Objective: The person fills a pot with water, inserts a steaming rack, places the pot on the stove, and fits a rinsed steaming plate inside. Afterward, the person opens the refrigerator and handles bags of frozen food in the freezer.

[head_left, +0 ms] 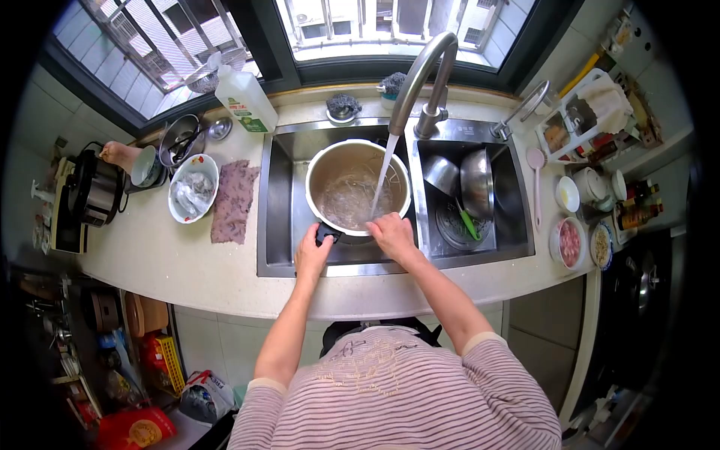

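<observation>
Your left hand (312, 251) is gripping the handle (327, 233) of the pot (318, 196), which is sitting in the left basin (282, 176) under running water (385, 169); your right hand (391, 234) is touching its near rim.

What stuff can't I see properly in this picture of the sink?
All in the head view:
- Floor of the pot: blurred by rippling water.
- Some fingers of the left hand: hidden by the hand and black handle.
- Small words on the bottle: too tiny.
- Bottom of the striped shirt: cut off by the picture's lower edge.
</observation>
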The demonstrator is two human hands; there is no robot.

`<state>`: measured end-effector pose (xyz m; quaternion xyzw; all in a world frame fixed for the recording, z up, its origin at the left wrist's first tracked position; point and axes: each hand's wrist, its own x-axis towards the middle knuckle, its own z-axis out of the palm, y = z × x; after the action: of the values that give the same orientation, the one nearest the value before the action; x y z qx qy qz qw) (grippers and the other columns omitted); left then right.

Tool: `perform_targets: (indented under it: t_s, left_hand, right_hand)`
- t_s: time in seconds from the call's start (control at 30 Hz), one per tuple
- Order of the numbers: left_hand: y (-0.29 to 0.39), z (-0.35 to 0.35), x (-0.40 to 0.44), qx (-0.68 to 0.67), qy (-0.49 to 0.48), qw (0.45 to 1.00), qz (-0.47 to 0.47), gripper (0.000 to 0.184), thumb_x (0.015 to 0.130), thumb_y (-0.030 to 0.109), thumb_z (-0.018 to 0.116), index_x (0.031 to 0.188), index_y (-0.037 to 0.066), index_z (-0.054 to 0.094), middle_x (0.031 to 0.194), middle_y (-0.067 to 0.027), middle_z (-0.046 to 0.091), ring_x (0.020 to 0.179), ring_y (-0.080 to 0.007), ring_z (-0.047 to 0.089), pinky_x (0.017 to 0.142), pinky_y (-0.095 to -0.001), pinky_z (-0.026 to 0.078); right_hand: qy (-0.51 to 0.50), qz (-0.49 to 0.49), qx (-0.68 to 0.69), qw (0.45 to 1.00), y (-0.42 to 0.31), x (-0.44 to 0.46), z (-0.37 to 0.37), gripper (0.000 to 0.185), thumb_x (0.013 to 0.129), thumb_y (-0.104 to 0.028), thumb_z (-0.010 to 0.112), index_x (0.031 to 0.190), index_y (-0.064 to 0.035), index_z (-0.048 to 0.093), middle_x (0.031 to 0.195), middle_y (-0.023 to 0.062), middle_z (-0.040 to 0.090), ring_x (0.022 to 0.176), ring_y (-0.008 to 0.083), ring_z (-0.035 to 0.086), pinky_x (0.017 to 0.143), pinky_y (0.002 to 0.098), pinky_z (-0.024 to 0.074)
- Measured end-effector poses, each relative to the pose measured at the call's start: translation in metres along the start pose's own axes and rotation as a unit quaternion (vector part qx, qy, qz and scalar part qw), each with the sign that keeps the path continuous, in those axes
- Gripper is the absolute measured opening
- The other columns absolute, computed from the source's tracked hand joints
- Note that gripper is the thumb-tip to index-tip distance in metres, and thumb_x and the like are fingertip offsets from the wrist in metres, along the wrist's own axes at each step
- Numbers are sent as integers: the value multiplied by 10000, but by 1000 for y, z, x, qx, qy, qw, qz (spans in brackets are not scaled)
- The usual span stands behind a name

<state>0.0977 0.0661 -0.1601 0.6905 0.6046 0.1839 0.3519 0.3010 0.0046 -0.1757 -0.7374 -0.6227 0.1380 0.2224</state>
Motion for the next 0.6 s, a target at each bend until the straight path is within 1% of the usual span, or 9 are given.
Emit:
perform_targets:
  t_s: [0.1, 0.17, 0.23, 0.3, 0.33, 0.4, 0.5, 0.53, 0.6]
  left_hand:
    - [-1, -2, 2, -41, -16, 999, -19, 495, 743, 327, 629, 1159, 71, 543, 945, -161, 633, 861, -276, 610, 759, -342, 457]
    - [0, -2, 3, -52, -19, 998, -19, 495, 738, 310, 644, 1152, 58, 547, 938, -158, 635, 848, -261, 613, 749, -330, 459]
    - [-7, 2, 6, -83, -13, 996, -8, 493, 735, 287, 660, 1147, 42, 549, 935, -161, 638, 842, -253, 613, 744, -326, 461]
    - [-9, 4, 4, -82, 2, 996, 23, 493, 737, 287, 661, 1148, 41, 548, 935, -161, 640, 830, -251, 613, 739, -329, 462]
    - [-7, 3, 4, -73, -8, 997, 15, 495, 749, 295, 637, 1153, 26, 538, 987, -192, 622, 883, -311, 605, 763, -362, 462]
    - [-3, 2, 4, -66, -11, 998, 1, 498, 752, 301, 632, 1160, 32, 537, 1001, -195, 619, 902, -318, 601, 769, -367, 461]
    - [-1, 0, 3, -59, -13, 998, -10, 501, 753, 313, 627, 1165, 42, 537, 1013, -201, 617, 924, -330, 597, 779, -378, 460]
    - [-2, 1, 3, -56, -8, 998, -9, 502, 752, 312, 627, 1166, 44, 536, 1010, -201, 617, 923, -330, 597, 780, -380, 460]
    - [-2, 2, 2, -53, -6, 999, -10, 503, 750, 314, 629, 1166, 46, 536, 1013, -200, 617, 927, -331, 596, 784, -383, 459]
  right_hand:
    - [114, 37, 52, 991, 21, 27, 3, 151, 806, -198, 570, 803, -48, 585, 876, 124, 570, 824, 315, 567, 693, 428, 465]
    - [146, 113, 28, 982, 35, 53, -2, 109, 794, -135, 548, 860, -49, 568, 922, 151, 556, 788, 338, 572, 693, 439, 472]
    - [119, 50, -82, 988, 43, 75, -6, 158, 756, -115, 565, 897, -44, 558, 926, 148, 559, 844, 330, 562, 654, 452, 492]
    - [86, 76, -140, 984, 45, 97, -5, 154, 746, -100, 556, 883, -30, 560, 903, 132, 570, 868, 308, 557, 646, 444, 495]
    - [85, 75, -152, 982, 47, 104, -1, 148, 746, -99, 551, 875, -27, 562, 893, 130, 572, 866, 302, 558, 648, 439, 494]
    - [48, 78, -183, 979, 41, 111, -1, 124, 734, -95, 548, 847, -54, 578, 882, 124, 577, 848, 288, 557, 647, 436, 491]
    - [133, -60, -120, 982, 33, 100, 12, 115, 723, -85, 551, 829, -78, 595, 889, 120, 586, 869, 288, 562, 658, 430, 487]
    - [56, -64, -5, 996, 40, 105, 26, 157, 721, -98, 561, 867, -98, 617, 937, 120, 597, 992, 283, 539, 761, 444, 462]
    - [53, -138, 142, 979, 35, 91, 52, 209, 748, -123, 555, 942, -121, 636, 1036, 113, 605, 1079, 284, 517, 850, 439, 433]
